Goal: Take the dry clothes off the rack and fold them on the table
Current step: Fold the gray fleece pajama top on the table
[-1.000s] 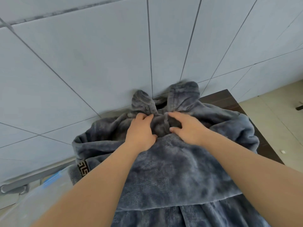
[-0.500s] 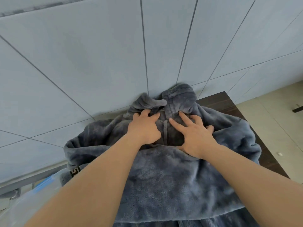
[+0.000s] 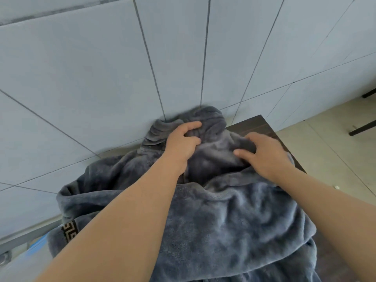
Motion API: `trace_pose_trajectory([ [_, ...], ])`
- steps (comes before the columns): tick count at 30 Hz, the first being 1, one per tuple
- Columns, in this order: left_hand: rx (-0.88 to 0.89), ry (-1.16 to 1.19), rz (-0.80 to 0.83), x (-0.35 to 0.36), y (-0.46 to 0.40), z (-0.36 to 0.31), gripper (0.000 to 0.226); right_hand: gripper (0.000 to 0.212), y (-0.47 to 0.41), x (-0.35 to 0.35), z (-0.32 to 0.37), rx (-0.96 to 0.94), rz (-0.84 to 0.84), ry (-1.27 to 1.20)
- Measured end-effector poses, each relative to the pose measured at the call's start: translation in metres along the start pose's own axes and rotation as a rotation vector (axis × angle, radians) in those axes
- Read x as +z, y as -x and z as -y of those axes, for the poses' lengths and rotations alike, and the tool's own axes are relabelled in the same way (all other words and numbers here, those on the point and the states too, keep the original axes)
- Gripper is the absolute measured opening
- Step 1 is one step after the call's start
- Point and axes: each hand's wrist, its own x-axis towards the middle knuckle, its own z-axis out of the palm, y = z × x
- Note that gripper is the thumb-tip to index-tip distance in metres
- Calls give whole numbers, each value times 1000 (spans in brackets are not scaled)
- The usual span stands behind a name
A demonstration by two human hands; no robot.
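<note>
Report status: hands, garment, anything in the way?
Left hand grips grey robe at collar. Right hand grips fold beside it. Robe on dark table. No obstruction visible.

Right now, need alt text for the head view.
Both hands work the far end of a grey fleece robe lying on a dark wooden table: the left hand grips a bunch of fabric, the right hand curls into a fold. A pale tiled wall stands behind.

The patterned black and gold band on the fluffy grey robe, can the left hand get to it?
Probably yes. The band lies uncovered beside the left forearm, but the left hand is gripping the robe and must let go.
</note>
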Motion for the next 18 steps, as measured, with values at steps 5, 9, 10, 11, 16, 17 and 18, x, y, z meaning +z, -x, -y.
trace_pose_trajectory([
  [5,261,-693,-28,-8,4,7,66,41,-4,-4,-6,31,-183,397],
  [9,307,-974,-345,-22,19,14,66,39,16,12,11,-284,-251,347],
  [10,324,-1063,-319,-29,22,17,65,46,23,17,12,-348,-111,377],
  [11,318,-1142,-208,-36,23,23,62,54,28,22,12,-375,63,429],
  [16,262,-962,-161,-77,30,23,28,51,25,24,14,-265,144,383],
  [17,282,-967,-284,-87,31,18,25,48,19,20,19,-255,38,317],
  [18,270,-998,-363,-98,30,15,24,47,11,17,24,-229,-33,268],
])
